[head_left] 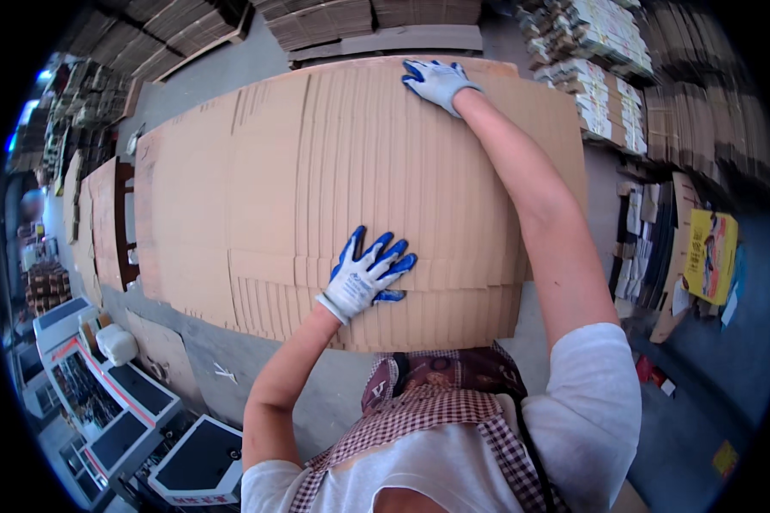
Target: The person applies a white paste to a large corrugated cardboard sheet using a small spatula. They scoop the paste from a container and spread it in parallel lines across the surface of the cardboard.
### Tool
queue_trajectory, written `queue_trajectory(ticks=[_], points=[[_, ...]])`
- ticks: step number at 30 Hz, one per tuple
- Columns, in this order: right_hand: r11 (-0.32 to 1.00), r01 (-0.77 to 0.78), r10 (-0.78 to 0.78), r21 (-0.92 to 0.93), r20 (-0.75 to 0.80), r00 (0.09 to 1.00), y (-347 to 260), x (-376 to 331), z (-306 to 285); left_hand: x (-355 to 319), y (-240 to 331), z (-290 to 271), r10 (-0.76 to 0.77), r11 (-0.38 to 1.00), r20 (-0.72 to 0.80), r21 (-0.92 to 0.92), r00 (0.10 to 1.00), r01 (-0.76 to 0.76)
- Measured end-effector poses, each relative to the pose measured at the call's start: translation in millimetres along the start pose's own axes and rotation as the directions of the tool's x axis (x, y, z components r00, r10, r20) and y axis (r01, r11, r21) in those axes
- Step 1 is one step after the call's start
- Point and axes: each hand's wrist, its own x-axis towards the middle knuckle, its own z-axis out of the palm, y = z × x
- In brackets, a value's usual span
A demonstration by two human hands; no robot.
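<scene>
Overlapping brown cardboard sheets [265, 171] lie fanned out in a wide row in front of me, their edges showing as close parallel lines. My left hand [364, 272], in a white glove with blue-coated fingers, rests on the sheets near the close edge, fingers spread. At the far edge my right hand [436, 83], gloved the same way, lies on the cardboard with its arm stretched out. Part of its fingers curls at the border, and I see nothing held in it.
Bundled flat cardboard [368, 17] is stacked on a pallet beyond, with printed stacks [599, 94] at the far right. A yellow box [710, 256] stands on the right. To the lower left is a grey-and-white machine [115, 402], with a wooden pallet [107, 222] at the left.
</scene>
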Motion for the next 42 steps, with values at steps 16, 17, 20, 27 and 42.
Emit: queue_trajectory(ticks=[16, 17, 20, 27, 42], points=[[0.994, -0.021, 0.022, 0.107, -0.014, 1.0, -6.8, 4.9, 8.6, 109.9, 98.2, -127.9, 0.239, 0.697, -0.372, -0.578, 0.897, -0.425], [0.99, -0.021, 0.027, 0.139, -0.036, 0.999, -3.7, 7.0, 13.1, 107.8, 94.9, -124.4, 0.225, 0.701, -0.445, -0.544, 0.867, -0.461], [0.88, -0.075, 0.17, 0.47, -0.164, 0.972, 18.0, -0.4, -7.7, 73.4, 76.7, -107.1, -0.243, 0.69, -0.438, -0.705, 0.865, -0.164], [0.577, -0.082, 0.449, 0.813, -0.232, 0.863, 97.3, -73.6, -8.4, 1.4, 89.2, -35.8, -0.148, 0.753, -0.253, -0.656, 0.956, -0.057], [0.116, -0.353, 0.856, 0.928, 0.087, 0.509, 214.4, -436.8, 140.9, 6.4, 115.8, 34.8, -0.126, -0.802, 0.749, -0.463, 0.65, 0.378]])
